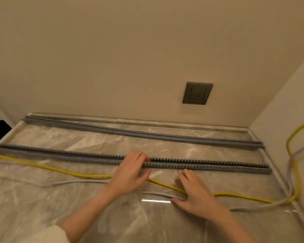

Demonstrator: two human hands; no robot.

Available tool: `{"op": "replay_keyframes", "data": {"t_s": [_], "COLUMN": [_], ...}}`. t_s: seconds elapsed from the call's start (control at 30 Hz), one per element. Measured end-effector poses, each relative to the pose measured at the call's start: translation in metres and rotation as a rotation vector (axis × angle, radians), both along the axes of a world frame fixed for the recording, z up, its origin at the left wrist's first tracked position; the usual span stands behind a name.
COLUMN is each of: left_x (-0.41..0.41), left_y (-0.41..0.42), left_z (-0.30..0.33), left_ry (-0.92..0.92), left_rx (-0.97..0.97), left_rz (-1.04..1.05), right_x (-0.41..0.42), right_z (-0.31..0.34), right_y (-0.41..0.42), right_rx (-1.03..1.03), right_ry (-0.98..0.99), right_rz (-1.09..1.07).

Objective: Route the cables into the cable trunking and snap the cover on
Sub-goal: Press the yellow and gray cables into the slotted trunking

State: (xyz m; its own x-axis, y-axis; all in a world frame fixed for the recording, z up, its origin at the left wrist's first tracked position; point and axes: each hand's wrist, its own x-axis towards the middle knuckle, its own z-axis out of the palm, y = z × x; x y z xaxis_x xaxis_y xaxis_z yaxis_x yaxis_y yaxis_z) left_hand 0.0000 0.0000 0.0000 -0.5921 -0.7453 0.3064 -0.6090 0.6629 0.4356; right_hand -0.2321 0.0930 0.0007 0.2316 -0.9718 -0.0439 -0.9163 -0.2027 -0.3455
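Cable trunking (209, 166), a long grey slotted channel, lies open-topped across a marbled stone counter (104, 142), running from the left edge almost to the right wall. Its matching cover (147, 134), a plain grey strip, lies apart behind it, close to the back wall, probably set aside until the cables are in.

The left hand (130, 172) grips the trunking near its middle, fingers curled over the far slotted wall and thumb against the near one, seemingly to keep the light channel from sliding. The right hand (197, 195) lies on the counter just in front of the trunking, fingers loosely spread and straight, resting over the two cables where they pass under it, likely ready to gather them.

A yellow cable (60, 170) and a pale grey cable (74, 181) both trail along the counter in front of the trunking, still outside it, then loop up on the right. The routing looks not yet begun.

A dark wall socket (197, 93) sits above the counter.
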Motion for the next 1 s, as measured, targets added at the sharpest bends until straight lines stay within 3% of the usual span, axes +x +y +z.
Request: {"op": "replay_keyframes", "data": {"t_s": [0.1, 0.37, 0.47, 0.7, 0.83, 1.0], "left_x": [-0.012, -0.016, -0.015, -0.003, 0.002, 0.001], "left_y": [-0.015, -0.028, -0.031, -0.045, -0.047, -0.044], "left_z": [0.0, -0.008, -0.005, -0.001, -0.01, -0.026], "left_ry": [-0.047, -0.224, -0.319, -0.121, -0.122, -0.182], "left_rx": [-0.043, 0.086, -0.035, -0.203, -0.255, -0.276], "left_rz": [-0.059, -0.212, -0.25, -0.057, -0.003, 0.009], "right_x": [0.002, 0.004, -0.004, -0.015, -0.019, -0.024], "right_z": [-0.009, -0.021, -0.005, 0.004, -0.014, -0.026], "right_y": [-0.002, -0.016, -0.034, -0.056, -0.061, -0.058], "right_rx": [0.002, -0.094, -0.232, -0.497, -0.529, -0.501], "right_ry": [-0.009, 0.058, 0.109, 0.047, 0.228, 0.215], "right_rz": [0.044, -0.006, -0.029, 0.042, -0.01, 0.021]}}
